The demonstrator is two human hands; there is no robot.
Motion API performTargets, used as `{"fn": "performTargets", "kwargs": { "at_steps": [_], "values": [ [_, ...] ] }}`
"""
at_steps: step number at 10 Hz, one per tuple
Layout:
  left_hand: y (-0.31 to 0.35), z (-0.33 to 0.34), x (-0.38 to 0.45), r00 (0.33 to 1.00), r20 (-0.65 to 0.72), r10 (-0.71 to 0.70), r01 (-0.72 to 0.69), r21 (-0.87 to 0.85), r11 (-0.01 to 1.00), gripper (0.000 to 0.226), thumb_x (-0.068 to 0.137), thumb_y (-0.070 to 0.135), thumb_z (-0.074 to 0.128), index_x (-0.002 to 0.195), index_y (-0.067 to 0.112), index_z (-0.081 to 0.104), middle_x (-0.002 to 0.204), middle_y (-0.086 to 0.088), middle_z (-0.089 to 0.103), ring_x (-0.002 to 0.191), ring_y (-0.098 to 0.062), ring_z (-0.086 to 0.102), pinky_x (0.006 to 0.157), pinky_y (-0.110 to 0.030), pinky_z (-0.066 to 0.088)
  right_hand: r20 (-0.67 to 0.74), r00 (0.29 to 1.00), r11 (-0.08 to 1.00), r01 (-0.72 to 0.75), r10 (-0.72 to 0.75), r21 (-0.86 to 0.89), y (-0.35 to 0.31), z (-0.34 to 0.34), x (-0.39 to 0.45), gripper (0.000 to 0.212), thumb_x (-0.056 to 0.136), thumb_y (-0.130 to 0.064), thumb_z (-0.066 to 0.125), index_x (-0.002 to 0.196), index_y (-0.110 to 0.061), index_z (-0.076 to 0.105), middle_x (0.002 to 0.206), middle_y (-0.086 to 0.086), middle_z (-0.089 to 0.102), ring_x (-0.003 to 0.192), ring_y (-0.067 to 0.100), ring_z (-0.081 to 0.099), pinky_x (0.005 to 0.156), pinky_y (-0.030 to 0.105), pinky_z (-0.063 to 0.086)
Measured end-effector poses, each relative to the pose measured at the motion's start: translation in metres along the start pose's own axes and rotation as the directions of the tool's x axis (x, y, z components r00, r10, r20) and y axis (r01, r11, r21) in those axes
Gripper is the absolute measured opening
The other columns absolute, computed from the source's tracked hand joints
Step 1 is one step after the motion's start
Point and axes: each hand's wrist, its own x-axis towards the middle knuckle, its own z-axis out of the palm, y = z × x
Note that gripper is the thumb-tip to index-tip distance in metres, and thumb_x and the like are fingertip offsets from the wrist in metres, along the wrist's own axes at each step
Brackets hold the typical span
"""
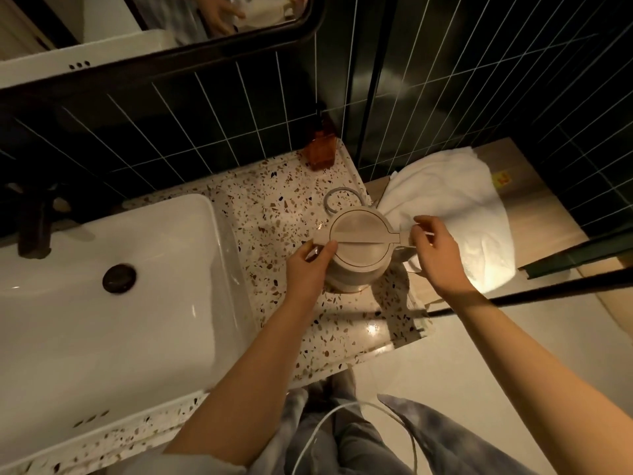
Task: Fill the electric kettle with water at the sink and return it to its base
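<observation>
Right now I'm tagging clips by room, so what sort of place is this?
Most likely a bathroom: a white basin with a dark faucet is set in a terrazzo counter, under a black-framed mirror on dark tiled walls, with a white towel beside it. The kettle is the odd item.

kettle (359,248): matt cream plastic, smooth lid, between my two hands
my left hand (308,269): bare skin on the kettle's smooth side wall
my right hand (435,252): bare skin at the handle end
counter (284,214): speckled terrazzo under my grip, polished, glare spots near the front edge
sink (102,320): glossy white ceramic, left of my left hand
towel (455,207): white cloth, soft, creased, behind my right hand
wall tiles (205,132): dark glazed, glossy
bottle (322,152): amber, see-through, glossy, beyond the grip
shelf (534,186): pale wood-look, matt, under the towel
</observation>
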Motion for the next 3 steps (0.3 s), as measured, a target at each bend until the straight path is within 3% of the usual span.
{"fn": "performTargets", "kwargs": {
  "at_steps": [1,2,3],
  "values": [
    [-0.002,-0.008,-0.011,1.000,-0.002,-0.001,0.001,-0.013,1.000,0.025,0.092,0.020,0.067,0.116,0.013,0.070,0.111,0.002,0.070,0.109,-0.016,0.064,0.088,-0.033,0.056,-0.060,0.995,0.994,0.076,-0.081,-0.075,0.000,-0.002,-0.019,0.045,0.096,-0.031,0.047,0.138,-0.015,0.043,0.139,0.006,0.052,0.124,0.023,0.051,0.102,0.042,0.047],
    [-0.003,-0.015,-0.023,0.998,-0.001,0.062,-0.062,0.016,0.998,0.011,0.095,0.014,0.061,0.101,0.020,0.069,0.111,-0.004,0.069,0.102,-0.019,0.066,0.068,-0.019,0.056,-0.068,0.989,0.983,0.117,-0.128,-0.145,-0.004,-0.003,-0.043,0.049,0.092,-0.017,0.055,0.139,-0.010,0.042,0.140,0.011,0.048,0.125,0.025,0.049,0.104,0.045,0.046],
    [-0.009,-0.021,-0.039,0.995,-0.028,0.093,-0.091,0.048,0.995,0.015,0.094,0.014,0.061,0.106,0.019,0.069,0.112,-0.009,0.069,0.101,-0.023,0.067,0.069,-0.021,0.054,-0.061,0.997,0.997,0.046,-0.050,-0.057,-0.003,-0.001,-0.070,0.046,0.091,-0.011,0.054,0.136,-0.015,0.044,0.136,0.006,0.051,0.122,0.023,0.053,0.103,0.045,0.048]
  ]
}}
